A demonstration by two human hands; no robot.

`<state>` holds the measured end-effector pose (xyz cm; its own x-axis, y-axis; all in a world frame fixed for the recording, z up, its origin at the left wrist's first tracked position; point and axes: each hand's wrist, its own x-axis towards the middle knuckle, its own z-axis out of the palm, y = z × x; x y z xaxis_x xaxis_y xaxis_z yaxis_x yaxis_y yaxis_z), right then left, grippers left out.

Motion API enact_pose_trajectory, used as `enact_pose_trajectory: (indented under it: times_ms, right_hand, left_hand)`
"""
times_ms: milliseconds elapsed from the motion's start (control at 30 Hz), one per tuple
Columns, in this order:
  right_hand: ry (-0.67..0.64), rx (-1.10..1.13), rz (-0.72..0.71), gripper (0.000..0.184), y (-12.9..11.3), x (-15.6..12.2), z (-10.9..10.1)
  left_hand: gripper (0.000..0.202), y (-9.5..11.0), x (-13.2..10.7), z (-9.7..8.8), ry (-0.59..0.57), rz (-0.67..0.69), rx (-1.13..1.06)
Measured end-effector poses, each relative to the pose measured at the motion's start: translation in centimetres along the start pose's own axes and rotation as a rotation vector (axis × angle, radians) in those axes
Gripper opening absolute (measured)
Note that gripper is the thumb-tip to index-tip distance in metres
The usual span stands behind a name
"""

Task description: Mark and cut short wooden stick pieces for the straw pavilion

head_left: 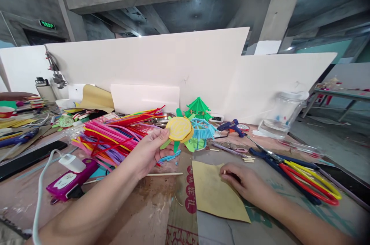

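Note:
My left hand (153,148) is closed on the edge of a turtle-shaped craft (179,129), with a round yellow shell and green limbs, held up above the table. My right hand (243,183) rests on a tan sheet that looks like sandpaper (218,191). Its thumb and forefinger pinch a small pale stick, of which only the tip shows. Just behind the turtle stand a green pointed roof model (198,109) and a light blue craft with slatted sides (203,128), both partly covered by it.
Bundled coloured pipe cleaners (112,133) lie left, behind a purple power strip (72,181) with a white charger. On the right are a blue glue gun (232,126), scissors with red and yellow handles (306,183), short sticks (248,158) and a clear plastic jar (285,112).

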<state>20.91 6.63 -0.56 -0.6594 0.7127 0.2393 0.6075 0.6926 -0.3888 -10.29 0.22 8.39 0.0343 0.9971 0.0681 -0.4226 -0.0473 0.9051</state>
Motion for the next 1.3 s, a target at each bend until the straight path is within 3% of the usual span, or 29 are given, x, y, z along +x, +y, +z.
enact_pose_trajectory:
  times_ms: [400, 867, 967, 1167, 1300]
  right_hand:
    - [-0.006, -0.029, 0.004, 0.021, 0.1, 0.0, 0.0]
    - [0.004, 0.006, -0.007, 0.027, 0.1, 0.1, 0.1]
    - [0.034, 0.084, 0.013, 0.03, 0.0, 0.0, -0.1]
    - [0.064, 0.082, -0.034, 0.024, 0.4, 0.4, -0.2]
    - [0.093, 0.052, -0.016, 0.02, 0.2, 0.1, 0.1]
  left_hand:
    - [0.049, -0.4, 0.5, -0.1, 0.001, 0.164, 0.146]
    - [0.049, 0.0, 0.8, -0.4, 0.049, 0.172, 0.184]
    - [0.041, -1.6, 0.7, -0.1, -0.012, 0.085, 0.216]
    - [0.018, -7.6, -0.5, 1.5, -0.232, -0.101, 0.296]
    - [0.017, -9.3, -0.8, 2.1, -0.259, -0.146, 0.313]
